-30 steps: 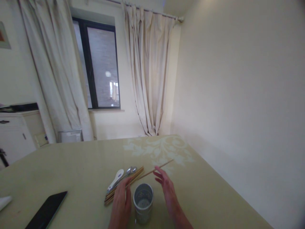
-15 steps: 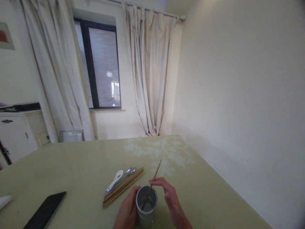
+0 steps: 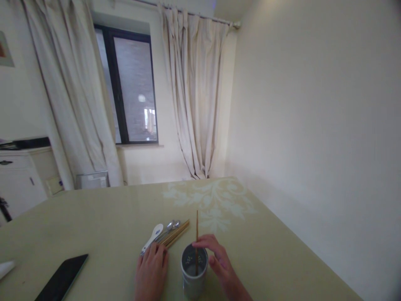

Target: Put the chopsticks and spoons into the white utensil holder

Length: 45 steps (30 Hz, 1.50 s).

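My left hand (image 3: 151,271) lies over the near end of a bundle of wooden chopsticks (image 3: 177,235), its fingers stretched across them; their near ends are hidden beneath it. Beside the bundle are a white spoon (image 3: 153,238) and metal spoons (image 3: 170,226). A grey cylindrical holder (image 3: 191,288) with small holes inside stands upright to the right of that hand. One chopstick (image 3: 197,228) stands nearly vertical in it. My right hand (image 3: 217,259) is at the holder's rim, fingers extended with the tips against this chopstick and the thumb apart.
A dark tablet-like slab (image 3: 62,278) lies at the left of the green table (image 3: 103,221), with a white object (image 3: 6,267) farther left. A wall (image 3: 313,125) runs along the table's right side. Curtains (image 3: 200,92) and a window (image 3: 134,88) are beyond the far edge.
My left hand has left the holder and moved left onto the chopstick bundle. The chopstick in the holder has swung from a rightward lean to nearly upright, my right hand still touching it.
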### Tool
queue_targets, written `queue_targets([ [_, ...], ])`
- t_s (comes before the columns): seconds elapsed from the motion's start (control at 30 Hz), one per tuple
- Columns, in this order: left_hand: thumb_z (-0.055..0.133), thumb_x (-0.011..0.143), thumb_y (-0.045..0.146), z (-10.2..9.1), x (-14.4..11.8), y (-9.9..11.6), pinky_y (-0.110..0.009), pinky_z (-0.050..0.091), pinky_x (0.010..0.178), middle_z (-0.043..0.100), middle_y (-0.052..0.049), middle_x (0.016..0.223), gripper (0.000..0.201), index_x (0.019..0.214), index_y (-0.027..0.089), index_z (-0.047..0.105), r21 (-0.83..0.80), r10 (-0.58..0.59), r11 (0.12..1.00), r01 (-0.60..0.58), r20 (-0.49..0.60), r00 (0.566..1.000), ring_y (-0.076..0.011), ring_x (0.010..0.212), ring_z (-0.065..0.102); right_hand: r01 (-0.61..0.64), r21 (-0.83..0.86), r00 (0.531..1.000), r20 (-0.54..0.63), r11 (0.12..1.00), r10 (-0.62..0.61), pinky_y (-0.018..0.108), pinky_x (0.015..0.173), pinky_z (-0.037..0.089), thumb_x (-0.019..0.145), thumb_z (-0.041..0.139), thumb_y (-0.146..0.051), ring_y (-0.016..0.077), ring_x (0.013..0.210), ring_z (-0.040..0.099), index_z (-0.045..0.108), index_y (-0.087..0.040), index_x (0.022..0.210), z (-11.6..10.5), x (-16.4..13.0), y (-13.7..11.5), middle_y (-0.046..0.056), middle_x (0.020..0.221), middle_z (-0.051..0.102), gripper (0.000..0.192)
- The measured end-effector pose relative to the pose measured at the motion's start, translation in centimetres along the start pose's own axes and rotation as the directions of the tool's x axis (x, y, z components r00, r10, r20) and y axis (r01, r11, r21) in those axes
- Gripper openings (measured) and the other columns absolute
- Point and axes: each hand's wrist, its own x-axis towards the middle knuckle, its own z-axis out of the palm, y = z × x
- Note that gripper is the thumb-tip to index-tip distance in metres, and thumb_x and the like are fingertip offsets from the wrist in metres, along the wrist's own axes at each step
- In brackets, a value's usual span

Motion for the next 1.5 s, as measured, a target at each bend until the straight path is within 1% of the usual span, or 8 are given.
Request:
queue_targets([
  [0.33, 0.042, 0.101, 0.022, 0.2, 0.1, 0.4, -0.045, 0.05, 0.098, 0.079, -0.013, 0.116, 0.035, 0.111, 0.019, 0.075, -0.041, -0.013, 0.999, 0.011, -0.03, 0.999, -0.0305, 0.113, 0.071, -0.044, 0.007, 0.996, 0.079, 0.999, 0.044, 0.053, 0.117, 0.04, 0.097, 0.049, -0.076, 0.0371, 0.134, 0.056, 0.073, -0.032, 0.135, 0.0, -0.2, -0.3, 0.014, 0.137, 0.066, 0.063],
  [0.5, 0.041, 0.103, 0.022, -0.7, 0.3, 1.0, -0.045, 0.05, 0.096, 0.077, -0.011, 0.11, 0.035, 0.101, 0.022, 0.076, -0.008, 0.008, 1.0, -0.008, -0.021, 1.0, -0.0306, 0.11, 0.071, -0.097, 0.047, 0.995, -0.019, 0.994, 0.098, 0.052, 0.114, 0.042, 0.095, 0.045, -0.081, 0.0369, 0.128, 0.06, 0.077, -0.029, 0.127, 0.1, 0.2, 0.3, 0.014, 0.131, 0.071, 0.069],
  [0.73, 0.041, 0.101, 0.021, -0.5, 0.5, 0.7, -0.045, 0.049, 0.097, 0.077, -0.01, 0.106, 0.034, 0.1, 0.022, 0.075, -0.051, 0.012, 0.999, -0.011, 0.03, 0.999, -0.03, 0.108, 0.07, -0.39, 0.376, 0.854, -0.195, 0.841, 0.483, 0.051, 0.105, 0.05, 0.09, 0.046, -0.088, 0.0334, 0.113, 0.069, 0.078, -0.021, 0.112, 1.9, 0.1, 5.1, 0.013, 0.114, 0.077, 0.078],
  [0.9, 0.036, 0.103, 0.03, -1.1, 0.5, 2.4, -0.043, 0.053, 0.093, 0.075, -0.009, 0.103, 0.037, 0.097, 0.023, 0.072, -0.347, -0.026, 0.938, 0.02, -0.013, 1.0, -0.0276, 0.103, 0.07, -0.426, 0.56, 0.82, -0.093, 0.711, 0.564, 0.049, 0.101, 0.053, 0.083, 0.049, -0.094, 0.0322, 0.105, 0.072, 0.078, -0.017, 0.106, 2.5, 0.8, 5.6, 0.012, 0.105, 0.079, 0.085],
  [1.1, 0.046, 0.098, 0.036, -1.4, 0.0, 5.1, -0.036, 0.059, 0.083, 0.077, -0.007, 0.102, 0.028, 0.102, 0.024, 0.071, -0.738, 0.033, 0.673, 0.055, 0.104, 0.994, -0.0244, 0.093, 0.074, -0.413, 0.582, 0.846, -0.039, 0.701, 0.531, 0.051, 0.108, 0.049, 0.085, 0.049, -0.092, 0.033, 0.111, 0.072, 0.079, -0.018, 0.113, 2.9, 0.7, 5.1, 0.013, 0.109, 0.08, 0.084],
  [1.2, 0.048, 0.098, 0.041, -1.1, 0.2, 4.6, -0.038, 0.06, 0.088, 0.079, -0.009, 0.109, 0.032, 0.107, 0.024, 0.074, -0.764, 0.044, 0.645, 0.001, 0.038, 0.998, -0.0256, 0.1, 0.075, -0.329, 0.52, 0.876, -0.142, 0.788, 0.46, 0.051, 0.113, 0.046, 0.09, 0.051, -0.086, 0.0327, 0.122, 0.067, 0.079, -0.021, 0.12, 2.3, 0.8, 5.0, 0.014, 0.128, 0.076, 0.077],
  [1.3, 0.044, 0.101, 0.044, -0.4, 0.8, 2.6, -0.042, 0.058, 0.1, 0.079, -0.008, 0.119, 0.039, 0.114, 0.025, 0.075, -0.656, -0.011, 0.754, -0.042, -0.077, 0.997, -0.0269, 0.113, 0.073, -0.179, 0.427, 0.866, -0.359, 0.887, 0.348, 0.051, 0.11, 0.049, 0.09, 0.059, -0.08, 0.0327, 0.127, 0.064, 0.081, -0.025, 0.119, 0.4, 1.5, 4.7, 0.014, 0.138, 0.073, 0.066],
  [1.5, 0.033, 0.104, 0.026, 0.8, 1.0, -0.9, -0.047, 0.051, 0.101, 0.077, -0.01, 0.126, 0.046, 0.121, 0.022, 0.076, -0.108, -0.041, 0.994, 0.034, -0.063, 0.997, -0.0303, 0.118, 0.067, -0.015, 0.184, 0.662, -0.735, 0.983, 0.148, 0.048, 0.102, 0.054, 0.086, 0.077, -0.058, 0.0292, 0.112, 0.069, 0.081, -0.02, 0.116, -4.3, 2.5, 2.7, 0.015, 0.127, 0.077, 0.048],
])
